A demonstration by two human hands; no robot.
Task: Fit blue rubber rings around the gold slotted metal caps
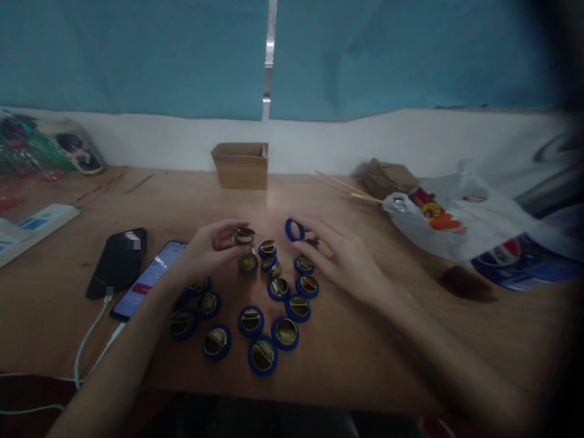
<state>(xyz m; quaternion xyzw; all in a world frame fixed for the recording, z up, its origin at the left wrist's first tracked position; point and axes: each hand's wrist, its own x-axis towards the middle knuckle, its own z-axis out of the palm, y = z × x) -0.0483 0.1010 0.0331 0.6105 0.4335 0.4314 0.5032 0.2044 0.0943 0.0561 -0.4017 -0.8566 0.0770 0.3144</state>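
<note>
Between its thumb and fingers my left hand (212,246) pinches a round gold-coloured metal piece (243,236) with a bar across it. My right hand (344,255) grips a blue ring (294,230) at its right edge, a short way to the right of the metal piece; the two are apart. Another gold piece (248,263) lies just below my left fingertips. Several round pieces with blue rims and gold backs, such as one near the front (263,355) and one at the left (216,342), are spread on the table between my forearms.
A small cardboard box (241,170) stands at the back of the wooden table (347,371). On the left are a black device (117,261), a lit phone (150,280), white cables and a power strip (39,234). A plastic bag (460,225) and crumpled brown cardboard (390,177) lie right.
</note>
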